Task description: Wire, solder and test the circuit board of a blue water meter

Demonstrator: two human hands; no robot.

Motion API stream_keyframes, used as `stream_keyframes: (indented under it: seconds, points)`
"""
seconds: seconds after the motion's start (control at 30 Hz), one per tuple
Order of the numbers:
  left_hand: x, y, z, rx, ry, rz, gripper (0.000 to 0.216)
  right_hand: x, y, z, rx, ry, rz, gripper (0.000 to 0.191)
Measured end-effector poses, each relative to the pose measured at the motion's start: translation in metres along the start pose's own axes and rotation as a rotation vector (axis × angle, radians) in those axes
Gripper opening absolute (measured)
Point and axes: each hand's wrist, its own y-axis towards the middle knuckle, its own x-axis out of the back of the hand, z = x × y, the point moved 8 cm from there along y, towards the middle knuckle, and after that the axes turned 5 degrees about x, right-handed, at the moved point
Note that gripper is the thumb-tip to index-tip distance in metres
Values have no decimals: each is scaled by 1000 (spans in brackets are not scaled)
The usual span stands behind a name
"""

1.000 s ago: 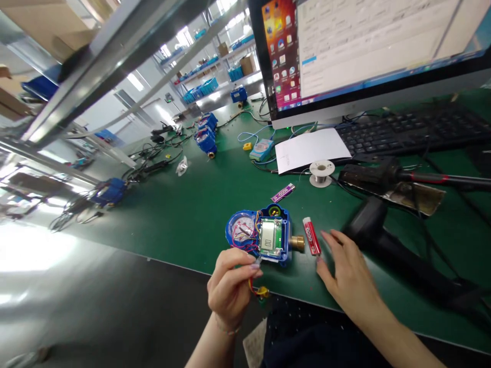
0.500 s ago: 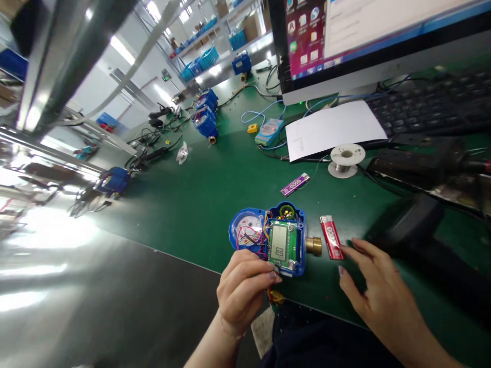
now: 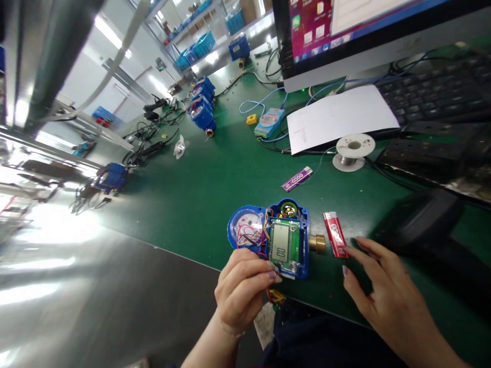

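Through the head view, I am seeing my right hand (image 3: pixel 391 291) reaching lower along the red lighter (image 3: pixel 335 235) than it was a second ago. The index fingertip is now meeting the lighter's near end, or nearly so, while the thumb is staying clear; the fingers are standing apart and are not gripping it. The lighter itself is lying on the green table (image 3: pixel 184 204), just beside the brass fitting (image 3: pixel 317 244) of the open blue meter (image 3: pixel 291 240). I am reading this as a touch, with no grasp made yet.

My left hand (image 3: pixel 243 289) is keeping its place at the meter's near edge, thumb and finger pinching together on thin wires (image 3: pixel 269 295); their ends are hiding under the fingertips. So the left is doing the holding, I judge, and only the right is changing its place. Beyond the meter, a purple lighter (image 3: pixel 297 179) is lying near the wire spool (image 3: pixel 350 159).
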Motion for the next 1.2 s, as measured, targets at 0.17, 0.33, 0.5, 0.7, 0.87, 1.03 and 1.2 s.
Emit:
stream_keyframes:
  seconds: [0.17,0.33,0.5,0.7,0.87,1.03,1.2]
  points:
    - [1,2,1,52,-3,-2,10,1,0,1,13,-5,0,32]
    - [0,-1,1,72,27,41,16,2,1,2,18,-14,-3,32]
    - [0,-2,2,55,38,43,19,1,2,1,17,-9,4,31]
    - [0,-3,1,40,60,54,21,1,2,3,19,-19,2,30]
    - [-2,1,1,65,73,89,21,0,1,3,15,-23,12,30]
    - [-4,4,3,91,59,91,18,1,2,3,19,-22,5,29]
    - [-4,4,3,83,66,60,18,1,2,3,17,-26,14,29]
